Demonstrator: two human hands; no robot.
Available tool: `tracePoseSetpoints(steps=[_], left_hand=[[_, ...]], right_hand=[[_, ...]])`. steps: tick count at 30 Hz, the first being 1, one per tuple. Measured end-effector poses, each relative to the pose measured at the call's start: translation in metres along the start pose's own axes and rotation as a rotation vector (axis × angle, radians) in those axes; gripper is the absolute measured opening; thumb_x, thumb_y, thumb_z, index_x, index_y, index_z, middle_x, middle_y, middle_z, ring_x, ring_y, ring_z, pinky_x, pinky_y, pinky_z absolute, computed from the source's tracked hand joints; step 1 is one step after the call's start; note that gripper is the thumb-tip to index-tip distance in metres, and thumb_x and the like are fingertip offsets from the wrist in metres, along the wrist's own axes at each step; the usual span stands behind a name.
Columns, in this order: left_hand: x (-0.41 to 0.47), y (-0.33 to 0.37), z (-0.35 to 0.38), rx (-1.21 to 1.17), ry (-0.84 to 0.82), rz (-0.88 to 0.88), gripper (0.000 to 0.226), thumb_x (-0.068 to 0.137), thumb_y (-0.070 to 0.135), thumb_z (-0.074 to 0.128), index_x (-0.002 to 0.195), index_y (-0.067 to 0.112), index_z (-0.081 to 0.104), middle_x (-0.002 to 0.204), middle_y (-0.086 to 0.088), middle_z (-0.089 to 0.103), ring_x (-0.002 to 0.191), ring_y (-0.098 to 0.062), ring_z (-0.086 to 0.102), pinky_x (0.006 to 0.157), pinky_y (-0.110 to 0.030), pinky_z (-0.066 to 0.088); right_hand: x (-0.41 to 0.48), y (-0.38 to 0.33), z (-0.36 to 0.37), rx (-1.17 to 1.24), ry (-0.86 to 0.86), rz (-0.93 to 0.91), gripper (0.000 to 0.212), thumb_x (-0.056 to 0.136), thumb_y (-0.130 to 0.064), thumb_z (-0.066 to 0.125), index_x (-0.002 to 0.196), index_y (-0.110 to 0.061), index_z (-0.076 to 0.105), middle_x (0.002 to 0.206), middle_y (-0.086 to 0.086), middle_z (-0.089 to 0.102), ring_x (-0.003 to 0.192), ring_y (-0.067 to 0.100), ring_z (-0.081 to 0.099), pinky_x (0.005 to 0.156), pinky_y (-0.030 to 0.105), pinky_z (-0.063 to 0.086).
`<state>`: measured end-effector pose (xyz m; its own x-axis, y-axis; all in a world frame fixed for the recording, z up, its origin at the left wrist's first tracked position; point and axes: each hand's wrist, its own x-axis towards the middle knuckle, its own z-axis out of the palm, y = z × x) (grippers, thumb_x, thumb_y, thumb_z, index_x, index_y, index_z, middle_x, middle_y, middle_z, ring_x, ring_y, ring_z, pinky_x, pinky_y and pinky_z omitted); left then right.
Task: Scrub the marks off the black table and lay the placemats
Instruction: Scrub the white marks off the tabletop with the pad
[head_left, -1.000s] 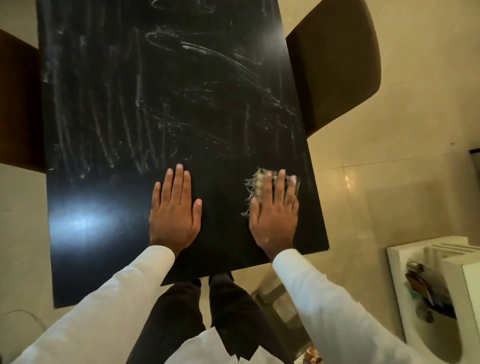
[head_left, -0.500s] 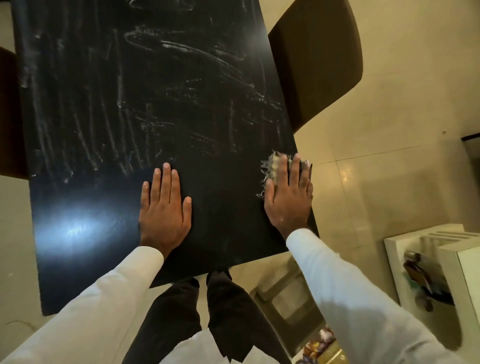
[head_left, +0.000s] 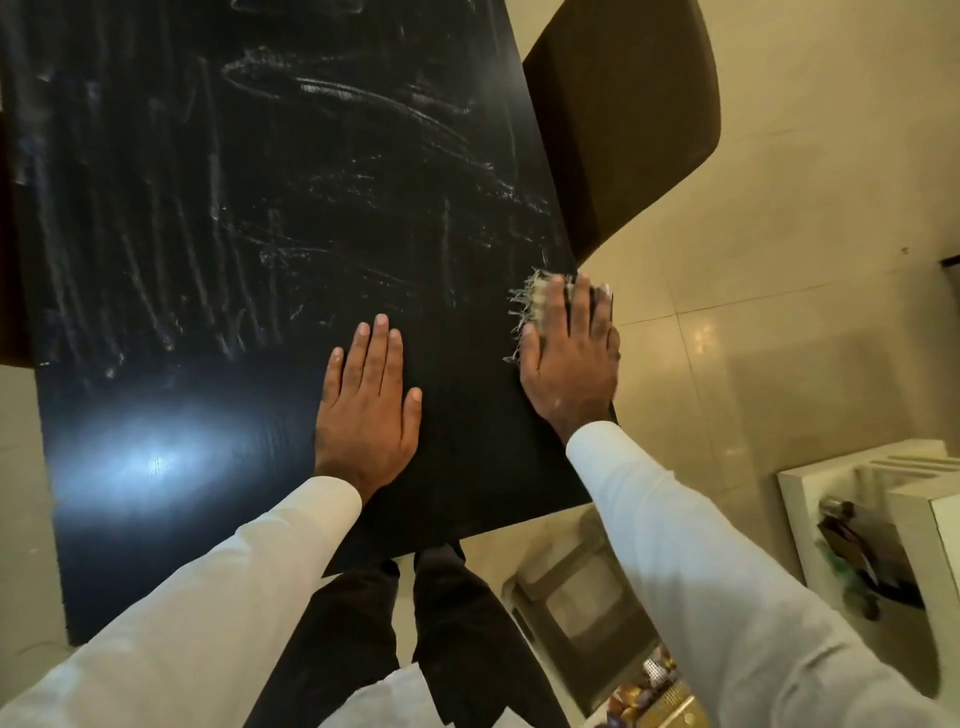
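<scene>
So, the black desk (head_left: 467, 467) has pale chalky marks (head_left: 363, 104) smeared all over its far and middle parts. The near strip looks dark and glossy, with a bright glare spot on the left side. The left hand (head_left: 369, 410) lies flat on the desk, fingers straight and close together, holding nothing. The right hand (head_left: 569, 358) is flat too, with straight fingers pressing down on a frayed pale rag (head_left: 527, 306) right at the desk's right edge. Only the rag's fringe and far end stick out from under the fingers. Both arms wear white sleeves (head_left: 727, 597). A dark brown chair (head_left: 623, 130) sits just beside the desk's right side on beige floor tiles (head_left: 779, 260). There's a white cabinet (head_left: 810, 483) at the lower right, but its contents are too blurry to make out.
</scene>
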<state>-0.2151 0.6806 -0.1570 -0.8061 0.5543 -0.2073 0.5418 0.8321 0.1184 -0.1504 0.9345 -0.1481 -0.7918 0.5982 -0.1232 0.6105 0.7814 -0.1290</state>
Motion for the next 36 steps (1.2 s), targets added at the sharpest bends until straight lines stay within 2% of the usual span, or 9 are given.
tracePoseSetpoints(steps=[6,10,15,20,25,31,36], left_hand=[[0.001,-0.001,0.000,-0.011,-0.010,0.003,0.078,0.115,0.055,0.013,0.178,0.012,0.001,0.187,-0.008,-0.010,0.173,-0.029,-0.006,0.139,-0.057,0.011],[0.001,-0.003,0.000,-0.030,-0.010,0.011,0.078,0.114,0.054,0.015,0.178,0.011,0.003,0.187,-0.009,-0.009,0.174,-0.028,-0.005,0.139,-0.058,0.013],[0.001,-0.001,0.001,-0.026,-0.018,0.009,0.078,0.114,0.053,0.017,0.178,0.011,0.000,0.187,-0.008,-0.012,0.173,-0.027,-0.008,0.139,-0.057,0.012],[-0.001,-0.001,0.000,-0.039,-0.018,0.006,0.078,0.115,0.053,0.019,0.178,0.012,-0.001,0.187,-0.007,-0.012,0.173,-0.027,-0.008,0.140,-0.055,0.008],[-0.001,-0.002,-0.002,-0.048,-0.012,0.010,0.078,0.115,0.054,0.018,0.178,0.013,-0.002,0.187,-0.007,-0.013,0.173,-0.027,-0.010,0.140,-0.054,0.006],[-0.008,-0.017,-0.006,-0.108,-0.014,0.020,0.077,0.116,0.051,0.018,0.178,0.011,-0.003,0.186,-0.009,-0.014,0.173,-0.026,-0.011,0.140,-0.054,0.009],[-0.033,-0.078,-0.007,-0.037,-0.017,-0.131,0.082,0.113,0.059,0.016,0.178,0.012,0.000,0.187,-0.009,-0.010,0.173,-0.028,-0.008,0.139,-0.059,0.009]], right_hand=[[-0.049,0.011,-0.003,-0.015,-0.036,0.063,0.076,0.113,-0.058,0.035,0.178,-0.026,0.012,0.186,0.008,0.005,0.172,0.038,0.001,0.133,0.061,0.026],[-0.079,-0.034,0.001,-0.013,-0.102,-0.090,0.078,0.112,-0.059,0.037,0.178,-0.027,0.010,0.187,0.007,-0.004,0.172,0.036,-0.005,0.136,0.058,0.019],[-0.017,-0.070,0.006,0.027,-0.048,-0.234,0.077,0.111,-0.055,0.041,0.178,-0.027,0.015,0.186,0.009,0.003,0.171,0.038,0.001,0.133,0.059,0.021],[0.038,-0.050,0.002,0.010,0.019,-0.056,0.075,0.112,-0.059,0.034,0.177,-0.028,0.015,0.186,0.008,0.009,0.171,0.038,0.005,0.132,0.061,0.027],[-0.010,-0.049,0.000,-0.001,0.019,0.052,0.075,0.114,-0.058,0.035,0.178,-0.027,0.010,0.186,0.008,0.005,0.171,0.038,0.003,0.133,0.061,0.025],[-0.068,-0.103,0.006,-0.028,-0.075,-0.172,0.077,0.112,-0.055,0.036,0.178,-0.024,0.013,0.186,0.012,0.004,0.171,0.039,0.001,0.133,0.059,0.024],[-0.024,-0.112,0.010,-0.021,-0.051,-0.264,0.075,0.111,-0.056,0.034,0.177,-0.027,0.015,0.186,0.010,0.006,0.171,0.039,0.004,0.133,0.059,0.027]])
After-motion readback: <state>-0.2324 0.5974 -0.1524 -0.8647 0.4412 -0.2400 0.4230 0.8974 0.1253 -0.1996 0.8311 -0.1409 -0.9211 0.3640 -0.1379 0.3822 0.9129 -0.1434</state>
